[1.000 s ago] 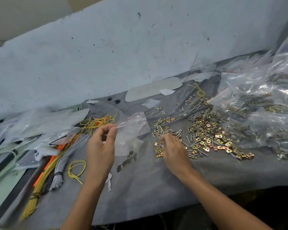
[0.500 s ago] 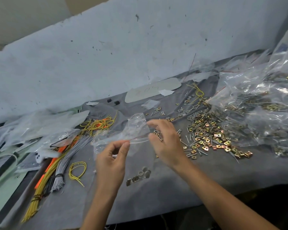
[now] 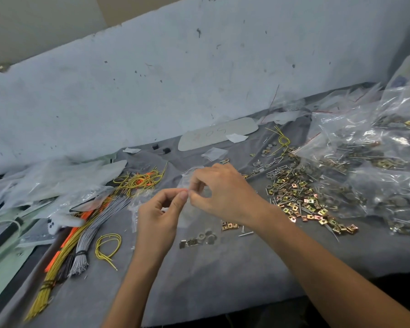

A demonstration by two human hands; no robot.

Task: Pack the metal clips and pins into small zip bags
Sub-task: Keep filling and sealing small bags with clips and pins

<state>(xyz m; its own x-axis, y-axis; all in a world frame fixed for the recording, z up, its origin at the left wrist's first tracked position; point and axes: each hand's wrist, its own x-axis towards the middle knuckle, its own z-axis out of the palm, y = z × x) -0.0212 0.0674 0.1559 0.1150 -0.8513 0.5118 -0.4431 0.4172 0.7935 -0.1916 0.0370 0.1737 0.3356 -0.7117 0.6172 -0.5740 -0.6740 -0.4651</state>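
Change: a second ago the right hand (image 3: 223,192) was down in the loose parts and only the left hand (image 3: 159,216) held the zip bag (image 3: 189,172). Now the right hand is up at the bag and both hands meet at its top edge above the surface (image 3: 223,275). Both hands closed in pinches on the bag's rim, thumb against fingertips, knuckles almost touching. Reads as working the zip mouth, likely pulling it open for filling. Could also be pressing it shut, can't tell. Bag is clear and thin and hangs between and below the hands. It looks empty, but the film is too faint to be sure. Whether the right hand also carries a clip is hidden by its curled fingers. A small set of clips and washers (image 3: 199,240) lies on the surface just below the hands, with a few brass clips (image 3: 229,226) and one pin (image 3: 245,233) beside it, probably the next portion to go in. Main pile of clips and pins (image 3: 298,192) sits right of the hands, unpacked. Filled bags (image 3: 376,166) are heaped at far right, cut off by the frame edge, count unreadable. Wire bundles (image 3: 100,223) and a stack of plastic bags (image 3: 57,176) are at left. Zip line itself not visible.
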